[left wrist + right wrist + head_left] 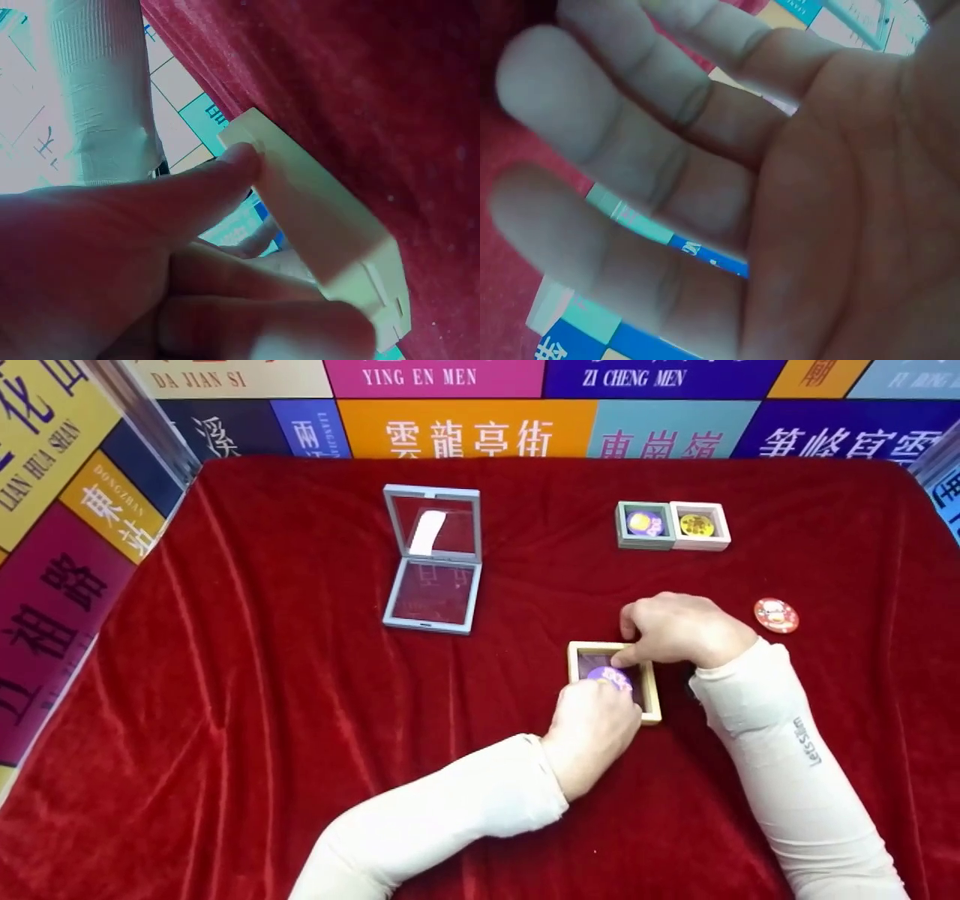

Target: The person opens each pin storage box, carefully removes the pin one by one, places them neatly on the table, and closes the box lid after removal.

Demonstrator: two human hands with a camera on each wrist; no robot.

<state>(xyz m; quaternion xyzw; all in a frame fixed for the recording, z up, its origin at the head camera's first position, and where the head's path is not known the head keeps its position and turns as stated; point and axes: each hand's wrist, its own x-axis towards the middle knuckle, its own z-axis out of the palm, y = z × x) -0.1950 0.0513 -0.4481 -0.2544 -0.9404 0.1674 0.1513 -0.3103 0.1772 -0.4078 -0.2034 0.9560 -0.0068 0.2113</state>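
In the head view a cream-yellow display box (651,701) lies on the red cloth, with a purple round chip (611,676) on its dark window. My left hand (596,727) grips the near left side of that box and hides part of the chip. Its thumb presses the box wall (315,199) in the left wrist view, other fingers curled at the near corner. Over the far right corner is my right hand (686,630), thumb reaching inside the frame near the chip. The right wrist view shows the right fingers (630,142) extended and slightly bent, with nothing between them.
A blue-grey hinged display case (431,594) stands open at left centre. At the back right, a green box (626,532) and a white box (721,529) sit side by side, each with a chip. One red chip (776,616) lies right of my right hand.
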